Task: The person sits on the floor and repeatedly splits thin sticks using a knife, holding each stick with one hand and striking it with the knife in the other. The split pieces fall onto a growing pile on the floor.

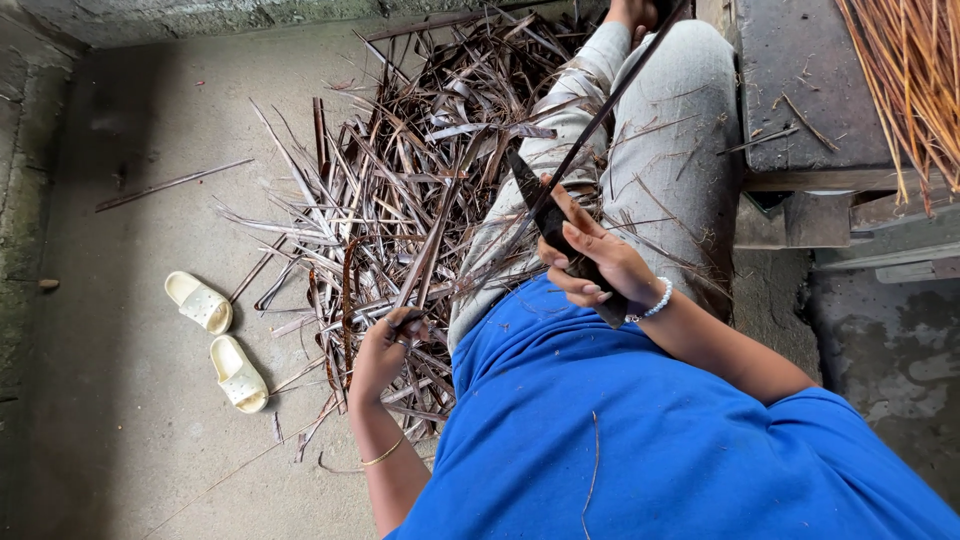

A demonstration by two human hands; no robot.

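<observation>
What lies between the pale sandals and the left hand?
In the head view, bare concrete floor beside the sandals, then loose dark dried leaf strips scattered up to the left hand.

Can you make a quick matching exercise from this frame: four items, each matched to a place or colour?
Items:
1. slippers
2. knife
3. bundle of stripped sticks
4. bead bracelet

Descriptions:
A. on the right wrist
B. cream, on the concrete floor
C. orange-brown, upper right on the bench
D. dark blade, gripped in the right hand

Pairs: 1-B, 2-D, 3-C, 4-A
</observation>
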